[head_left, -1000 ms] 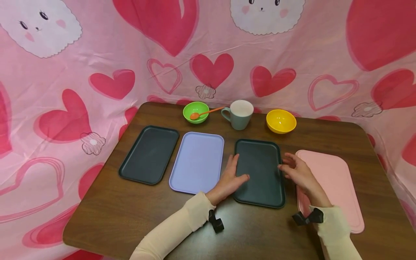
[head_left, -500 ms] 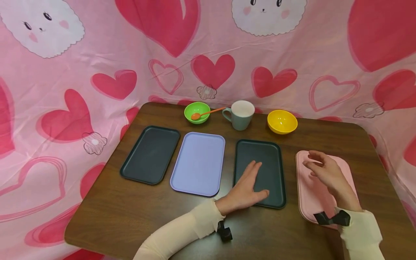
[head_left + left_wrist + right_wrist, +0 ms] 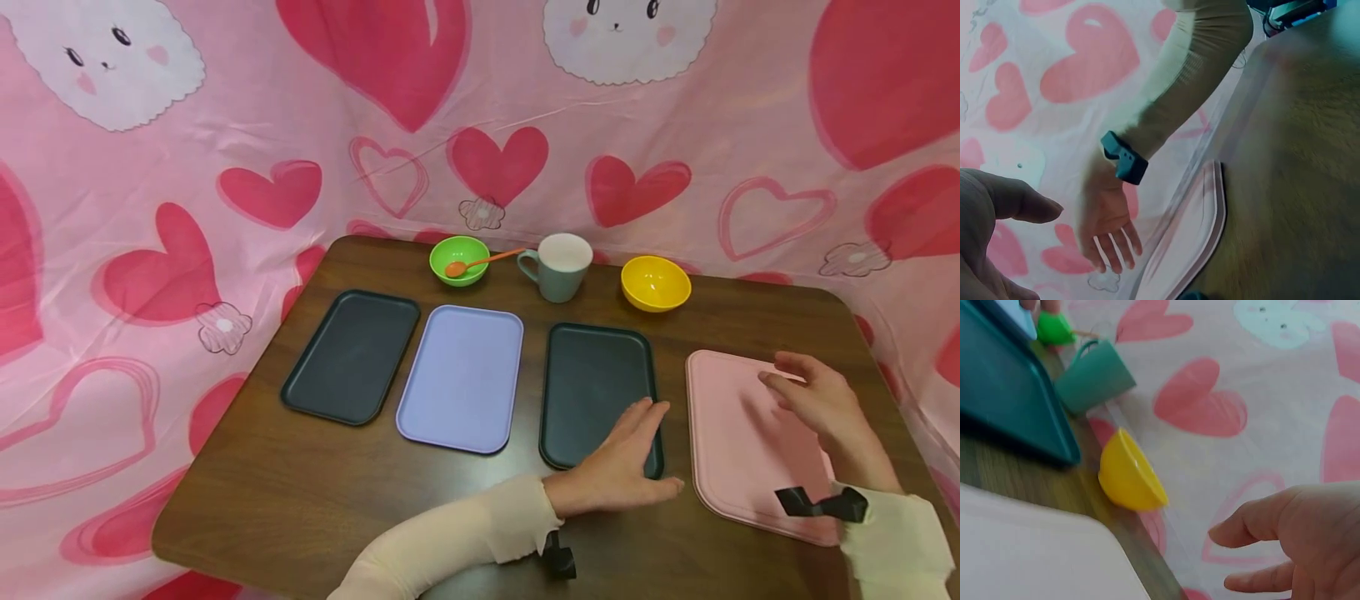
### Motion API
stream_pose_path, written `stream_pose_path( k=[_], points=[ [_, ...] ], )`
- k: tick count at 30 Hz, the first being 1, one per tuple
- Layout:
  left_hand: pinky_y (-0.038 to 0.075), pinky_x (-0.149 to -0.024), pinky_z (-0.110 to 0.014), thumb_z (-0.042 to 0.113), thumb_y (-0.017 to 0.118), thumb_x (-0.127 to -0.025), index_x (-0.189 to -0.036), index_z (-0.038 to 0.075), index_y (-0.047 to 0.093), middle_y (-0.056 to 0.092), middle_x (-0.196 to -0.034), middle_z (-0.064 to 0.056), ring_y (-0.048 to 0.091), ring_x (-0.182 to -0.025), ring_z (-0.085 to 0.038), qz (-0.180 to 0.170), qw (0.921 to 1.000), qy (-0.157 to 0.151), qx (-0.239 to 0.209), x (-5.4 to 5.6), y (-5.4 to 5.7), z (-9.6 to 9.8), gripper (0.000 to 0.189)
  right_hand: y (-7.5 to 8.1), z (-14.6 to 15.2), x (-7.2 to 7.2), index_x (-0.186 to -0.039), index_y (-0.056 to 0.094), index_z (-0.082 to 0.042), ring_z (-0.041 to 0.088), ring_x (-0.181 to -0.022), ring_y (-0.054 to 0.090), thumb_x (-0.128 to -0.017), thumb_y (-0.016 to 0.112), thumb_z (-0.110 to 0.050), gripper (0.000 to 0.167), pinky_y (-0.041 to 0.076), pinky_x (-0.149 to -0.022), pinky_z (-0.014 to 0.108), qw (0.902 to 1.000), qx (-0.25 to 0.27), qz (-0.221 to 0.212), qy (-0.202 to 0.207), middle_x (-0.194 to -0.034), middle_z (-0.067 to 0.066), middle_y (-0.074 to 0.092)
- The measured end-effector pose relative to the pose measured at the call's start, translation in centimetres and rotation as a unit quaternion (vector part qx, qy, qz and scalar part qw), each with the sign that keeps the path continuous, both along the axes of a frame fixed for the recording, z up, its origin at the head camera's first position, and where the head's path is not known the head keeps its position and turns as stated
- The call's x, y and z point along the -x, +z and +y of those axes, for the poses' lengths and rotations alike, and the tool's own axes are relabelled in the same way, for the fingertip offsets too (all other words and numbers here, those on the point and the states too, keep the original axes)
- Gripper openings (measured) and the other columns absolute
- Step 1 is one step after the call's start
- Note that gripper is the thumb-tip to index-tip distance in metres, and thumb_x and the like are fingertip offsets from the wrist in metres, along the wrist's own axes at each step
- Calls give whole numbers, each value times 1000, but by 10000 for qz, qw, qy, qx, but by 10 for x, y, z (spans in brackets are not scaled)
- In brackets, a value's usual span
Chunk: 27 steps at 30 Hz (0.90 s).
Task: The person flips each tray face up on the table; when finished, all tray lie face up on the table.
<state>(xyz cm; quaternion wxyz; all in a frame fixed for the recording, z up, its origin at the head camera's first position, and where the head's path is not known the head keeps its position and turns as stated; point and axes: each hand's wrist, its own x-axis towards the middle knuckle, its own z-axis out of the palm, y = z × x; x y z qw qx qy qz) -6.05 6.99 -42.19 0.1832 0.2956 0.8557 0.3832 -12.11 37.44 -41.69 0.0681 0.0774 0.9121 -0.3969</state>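
In the head view my left hand (image 3: 618,467) hovers with fingers spread over the near right corner of a dark green tray (image 3: 592,383). My right hand (image 3: 828,408) is held above the pink tray (image 3: 731,442), its fingers loosely bent and holding nothing. A shadow falls on the pink surface below it. The left wrist view has my left thumb (image 3: 1032,203) at the left edge, with the other hand (image 3: 1110,212) hanging fingers down beyond. In the right wrist view, my right thumb (image 3: 1247,522) and a finger stand apart with only air between them.
A lavender tray (image 3: 461,379) and a second dark tray (image 3: 351,358) lie to the left. Behind them stand a green bowl (image 3: 450,248) with an orange spoon (image 3: 457,268), a grey-green mug (image 3: 558,279) and a yellow bowl (image 3: 656,285). A heart-patterned cloth (image 3: 660,108) hangs behind the table.
Both hands have moved right: the left from between the lavender and dark green trays, the right from the dark green tray's edge to over the pink tray. The trays stay put.
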Motion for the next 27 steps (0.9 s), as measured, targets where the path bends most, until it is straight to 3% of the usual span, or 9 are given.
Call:
stream_pose_path(
  k=[11, 13, 15, 18, 20, 22, 24, 27],
  points=[
    [35, -119, -28, 50, 65, -90, -161, 19, 15, 23, -167, -6, 20, -156, -15, 70, 9996, -110, 257, -6, -1, 26, 92, -2, 36, 8, -148, 29, 13, -18, -68, 48, -102, 49, -38, 72, 46, -57, 12, 9982, -544, -202, -142, -141, 45, 37],
    [34, -119, -27, 51, 66, -90, -161, 19, 15, 24, -167, -6, 20, -156, -16, 138, 9992, -108, 361, -7, -2, 30, 93, -3, 41, 10, -148, 29, 13, -2, -73, 57, -102, 50, -39, 73, 42, -57, 12, 9973, -667, -226, -201, -141, 45, 38],
    [33, -119, -26, 52, 67, -89, -160, 19, 15, 25, -166, -6, 22, -156, -16, 244, 9984, -89, 500, -6, -4, 35, 94, -6, 46, 12, -149, 28, 13, 21, -89, 62, -101, 50, -40, 74, 39, -59, 14, 9968, -712, -241, -259, -143, 45, 37],
    [33, -119, -27, 52, 68, -88, -160, 18, 16, 28, -164, -7, 25, -155, -19, 419, 9968, -48, 679, -6, -8, 42, 95, -11, 51, 15, -150, 25, 13, 54, -115, 43, -101, 48, -41, 76, 48, -72, 27, 9962, -736, -309, -352, -145, 45, 34],
    [33, -120, -27, 52, 69, -87, -159, 17, 17, 29, -163, -8, 27, -154, -21, 486, 9958, -19, 772, -6, -11, 46, 96, -15, 55, 17, -152, 21, 13, 56, -122, 37, -102, 47, -42, 78, 51, -88, 47, 9967, -637, -362, -354, -148, 45, 30],
    [33, -120, -27, 53, 70, -86, -159, 18, 17, 30, -162, -8, 28, -153, -22, 556, 9944, 8, 898, -6, -13, 50, 97, -18, 58, 19, -152, 19, 14, 57, -124, 34, -102, 46, -42, 79, 41, -99, 65, 9969, -618, -368, -319, -149, 45, 28],
    [32, -120, -26, 55, 69, -86, -159, 19, 17, 30, -162, -7, 28, -153, -22, 680, 9921, 18, 1057, -6, -16, 54, 97, -20, 60, 19, -152, 18, 15, 57, -125, 31, -102, 45, -42, 80, 29, -106, 72, 9975, -541, -362, -272, -150, 45, 27],
    [30, -121, -27, 57, 69, -85, -158, 19, 18, 33, -159, -5, 29, -152, -23, 984, 9866, 0, 1303, -7, -20, 60, 97, -23, 62, 21, -150, 20, 16, 58, -125, 30, -102, 44, -41, 79, 26, -107, 73, 9977, -543, -321, -227, -148, 46, 27]
  ],
)
